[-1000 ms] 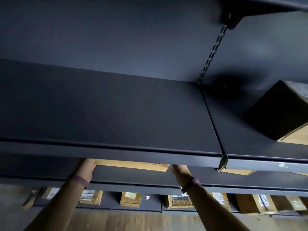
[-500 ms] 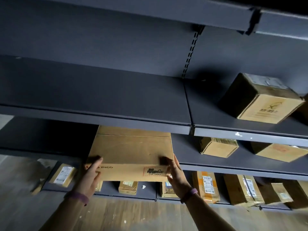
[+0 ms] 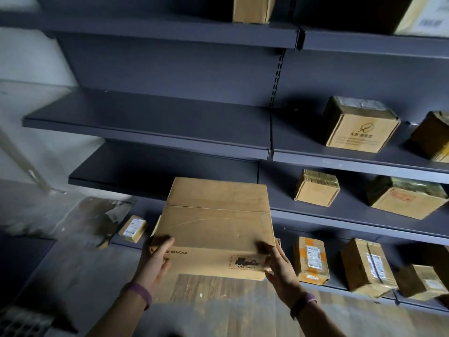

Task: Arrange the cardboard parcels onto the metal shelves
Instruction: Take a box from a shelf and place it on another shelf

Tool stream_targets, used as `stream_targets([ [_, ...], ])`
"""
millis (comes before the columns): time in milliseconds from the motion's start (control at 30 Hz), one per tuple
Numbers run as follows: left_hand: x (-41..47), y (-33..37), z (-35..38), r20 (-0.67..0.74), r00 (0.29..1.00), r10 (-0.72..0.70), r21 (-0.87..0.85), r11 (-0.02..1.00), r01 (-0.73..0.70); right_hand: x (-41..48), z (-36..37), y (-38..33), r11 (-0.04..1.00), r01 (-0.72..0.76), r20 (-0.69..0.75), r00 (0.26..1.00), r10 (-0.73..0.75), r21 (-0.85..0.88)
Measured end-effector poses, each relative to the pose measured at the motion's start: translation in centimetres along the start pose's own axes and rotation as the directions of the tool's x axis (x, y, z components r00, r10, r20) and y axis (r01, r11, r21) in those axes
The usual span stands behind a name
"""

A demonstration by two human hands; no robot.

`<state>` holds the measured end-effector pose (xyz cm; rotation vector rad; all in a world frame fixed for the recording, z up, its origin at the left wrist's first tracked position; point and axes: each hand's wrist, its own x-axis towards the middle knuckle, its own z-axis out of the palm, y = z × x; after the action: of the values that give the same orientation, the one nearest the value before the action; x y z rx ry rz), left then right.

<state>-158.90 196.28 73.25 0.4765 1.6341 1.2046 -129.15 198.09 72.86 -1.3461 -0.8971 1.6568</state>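
Observation:
I hold a large flat cardboard parcel [image 3: 216, 222] with "PICO" printed on its near side, in front of the dark metal shelves [image 3: 150, 132]. My left hand [image 3: 155, 260] grips its near left corner, thumb on top. My right hand [image 3: 279, 263] grips its near right corner by the UN label. The parcel's far edge sits at the front of the lower left shelf [image 3: 155, 176], which is bare.
Several parcels stand on the right-hand shelves, among them a printed box [image 3: 357, 125] and a small box [image 3: 315, 188]. More labelled parcels [image 3: 312, 260] line the bottom shelf by the wooden floor [image 3: 218, 307]. A small parcel [image 3: 133, 228] lies low on the left.
The view has tilted downward and pulled back, so more shelves and the floor show. The parcel has come out from under the shelf edge into full view, both hands still at its near corners.

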Motion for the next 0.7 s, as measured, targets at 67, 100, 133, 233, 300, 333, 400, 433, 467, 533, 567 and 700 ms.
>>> stream_targets([
  [67,-1.1,0.3,-0.4,0.002,1.000,-0.002,-0.031,1.000,0.002,-1.2,0.0,-0.7,0.996,0.033,-0.005,0.999,-0.034,-0.078],
  [100,-1.6,0.5,-0.5,0.013,1.000,-0.008,-0.047,0.999,0.009,-1.7,-0.1,-1.1,0.994,0.044,-0.003,0.999,-0.045,-0.103],
  [133,-2.0,1.0,-0.6,0.021,1.000,-0.021,-0.062,0.998,0.023,-2.2,0.0,-1.6,0.988,0.062,0.001,0.998,-0.063,-0.141],
  [233,-3.1,2.7,-1.0,0.028,0.997,-0.074,-0.060,0.995,0.075,-3.1,0.2,-3.0,0.978,0.088,0.010,0.996,-0.088,-0.191],
  [300,-3.7,3.8,-1.4,0.051,0.995,-0.086,0.028,0.996,0.085,-3.4,0.4,-3.7,0.975,0.091,0.005,0.996,-0.092,-0.204],
  [333,-3.9,4.1,-1.7,0.061,0.995,-0.076,0.062,0.995,0.072,-3.6,0.5,-3.8,0.976,0.089,0.000,0.996,-0.091,-0.197],
  [400,-4.2,4.4,-2.2,0.065,0.996,-0.062,0.071,0.996,0.058,-4.0,0.4,-3.8,0.980,0.080,-0.009,0.997,-0.083,-0.182],
  [433,-4.4,4.3,-2.6,0.081,0.994,-0.067,0.066,0.996,0.061,-4.3,0.2,-3.6,0.981,0.080,-0.012,0.996,-0.083,-0.176],
  [467,-4.7,4.1,-3.0,0.106,0.992,-0.070,0.064,0.996,0.063,-4.4,-0.1,-3.3,0.983,0.084,-0.008,0.996,-0.087,-0.162],
  [533,-5.1,3.6,-4.0,0.160,0.985,-0.057,0.049,0.998,0.049,-4.8,-0.7,-2.5,0.988,0.077,-0.019,0.997,-0.080,-0.134],
  [567,-5.2,3.4,-4.5,0.180,0.983,-0.043,0.044,0.998,0.036,-5.0,-0.7,-2.1,0.990,0.072,-0.040,0.996,-0.077,-0.120],
  [700,-5.8,2.6,-5.1,0.211,0.977,-0.017,0.082,0.997,0.000,-5.1,-0.2,-1.9,0.985,0.106,-0.109,0.987,-0.122,-0.138],
])
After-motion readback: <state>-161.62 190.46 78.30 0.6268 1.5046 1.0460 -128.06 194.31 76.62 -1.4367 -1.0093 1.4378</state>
